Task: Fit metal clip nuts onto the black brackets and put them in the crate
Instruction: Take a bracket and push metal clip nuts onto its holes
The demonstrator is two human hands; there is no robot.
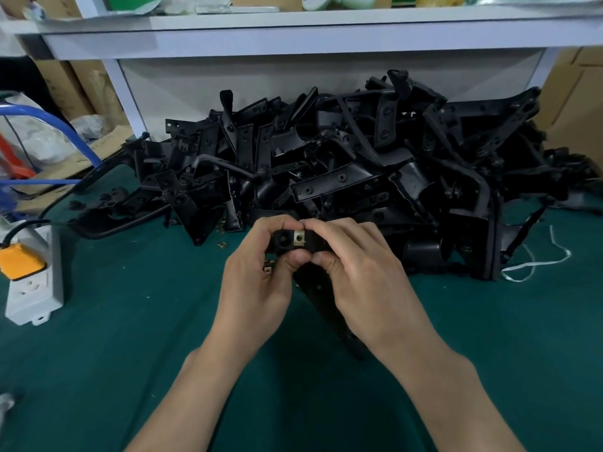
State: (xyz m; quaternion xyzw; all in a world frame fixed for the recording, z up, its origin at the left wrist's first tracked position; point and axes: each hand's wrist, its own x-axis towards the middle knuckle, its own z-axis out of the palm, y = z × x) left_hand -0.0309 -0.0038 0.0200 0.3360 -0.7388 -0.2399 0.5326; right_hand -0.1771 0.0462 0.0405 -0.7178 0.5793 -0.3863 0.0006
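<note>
Both my hands hold one black bracket (318,288) above the green table, its long arm pointing down toward me between my wrists. My left hand (257,275) grips the bracket's top end from the left. My right hand (352,269) grips it from the right, fingertips at a metal clip nut (298,238) sitting on the top edge beside a round hole. More clip nuts (268,268) peek out under my left fingers. A big heap of black brackets (326,164) lies just behind. No crate is in view.
Green cloth covers the table (130,321). A white power strip (32,288) with an orange plug lies at the left edge. Loose clip nuts (222,244) sit near the heap. White string (535,262) lies at the right. A white shelf frame (293,34) stands behind.
</note>
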